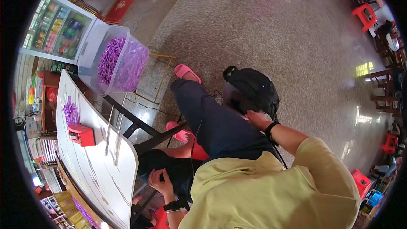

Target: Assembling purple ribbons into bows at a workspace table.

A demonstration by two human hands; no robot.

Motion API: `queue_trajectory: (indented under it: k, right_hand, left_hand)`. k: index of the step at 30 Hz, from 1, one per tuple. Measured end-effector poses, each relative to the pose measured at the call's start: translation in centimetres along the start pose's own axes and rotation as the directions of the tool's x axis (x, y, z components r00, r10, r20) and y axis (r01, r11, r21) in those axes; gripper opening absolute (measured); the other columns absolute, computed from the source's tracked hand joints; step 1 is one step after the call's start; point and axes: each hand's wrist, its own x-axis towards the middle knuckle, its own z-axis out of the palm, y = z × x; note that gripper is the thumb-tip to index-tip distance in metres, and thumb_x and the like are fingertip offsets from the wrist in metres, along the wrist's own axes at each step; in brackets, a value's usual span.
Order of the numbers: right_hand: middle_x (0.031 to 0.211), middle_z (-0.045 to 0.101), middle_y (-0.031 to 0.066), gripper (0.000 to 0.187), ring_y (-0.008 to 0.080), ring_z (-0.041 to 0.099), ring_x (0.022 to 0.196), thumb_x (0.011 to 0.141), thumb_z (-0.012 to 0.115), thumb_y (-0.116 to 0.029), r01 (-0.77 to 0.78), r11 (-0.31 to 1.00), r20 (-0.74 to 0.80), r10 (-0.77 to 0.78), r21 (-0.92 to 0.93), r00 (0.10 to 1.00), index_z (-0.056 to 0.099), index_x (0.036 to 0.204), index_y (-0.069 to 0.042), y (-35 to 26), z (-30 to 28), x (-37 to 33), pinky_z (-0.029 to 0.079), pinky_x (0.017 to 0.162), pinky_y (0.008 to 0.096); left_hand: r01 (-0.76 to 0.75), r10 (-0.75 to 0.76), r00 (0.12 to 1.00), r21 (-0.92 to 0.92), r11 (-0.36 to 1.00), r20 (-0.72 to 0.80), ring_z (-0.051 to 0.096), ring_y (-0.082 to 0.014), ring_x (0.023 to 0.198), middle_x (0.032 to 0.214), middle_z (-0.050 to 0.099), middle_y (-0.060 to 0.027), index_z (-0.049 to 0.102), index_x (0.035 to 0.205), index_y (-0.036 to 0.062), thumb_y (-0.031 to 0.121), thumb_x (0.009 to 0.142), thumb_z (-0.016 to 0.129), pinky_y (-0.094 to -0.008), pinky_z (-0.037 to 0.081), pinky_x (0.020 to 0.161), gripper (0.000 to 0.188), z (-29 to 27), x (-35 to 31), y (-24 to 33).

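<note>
My left hand (161, 182) rests on my dark trouser leg near the white table, holding nothing, its fingers bent and apart. On my other side, my right hand (257, 120) is at the near lower side of a black backpack (254, 85). Its fingertips are partly hidden, and a small pale pink patch shows beside them; what they grip, if anything, I cannot make out. On the white table (97, 174) to my left lie a small pile of purple wrapped pieces (71, 111), a red box-shaped device (81, 135) and thin metal strips (117, 138).
A clear plastic tub (127, 65) full of purple pieces stands beyond the table, by a metal frame (160, 78). Dark table legs (146, 142) and a thin cable (152, 109) are near my feet. Behind stands a drinks fridge (57, 27). Red stools (363, 16) line the right side.
</note>
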Motion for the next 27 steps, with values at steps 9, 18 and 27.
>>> queue_trajectory:
  k: [9,18,27]
  right_hand:
    - [0.130,0.035,0.0191,0.026,0.0363,0.059,0.083,0.083,0.042,-0.015,-0.035,0.991,0.098,0.048,-0.129,0.994,0.046,0.106,-0.003,-1.1,-1.1,-0.9,0.049,0.067,0.0460]
    - [0.116,0.048,0.0174,0.022,0.0347,0.060,0.080,0.082,0.043,-0.017,0.003,0.990,0.027,0.001,-0.142,1.000,0.050,0.100,-0.006,-0.9,0.0,0.1,0.048,0.065,0.0453]
    - [0.080,0.060,0.0190,0.016,0.0366,0.058,0.081,0.078,0.047,-0.019,-0.078,0.996,0.092,0.074,0.044,0.993,0.058,0.084,-0.009,-2.9,-5.1,2.7,0.045,0.066,0.0456]
  left_hand:
    - [-0.037,0.038,0.999,0.038,0.999,-0.015,0.053,-0.0233,0.095,0.080,0.061,-0.0012,0.061,0.073,0.0098,0.015,0.072,0.062,-0.0398,0.031,0.089,0.006,0.6,0.8,0.1]
    - [-0.018,0.018,1.000,0.027,0.999,0.003,0.053,-0.0229,0.096,0.081,0.061,0.0000,0.061,0.072,0.0107,0.015,0.072,0.063,-0.0398,0.032,0.088,0.005,0.5,0.6,-0.2]
    - [-0.019,0.019,1.000,0.005,1.000,-0.023,0.055,-0.0263,0.092,0.079,0.061,-0.0042,0.061,0.072,0.0103,0.014,0.069,0.064,-0.0409,0.035,0.085,0.006,0.2,1.8,0.7]
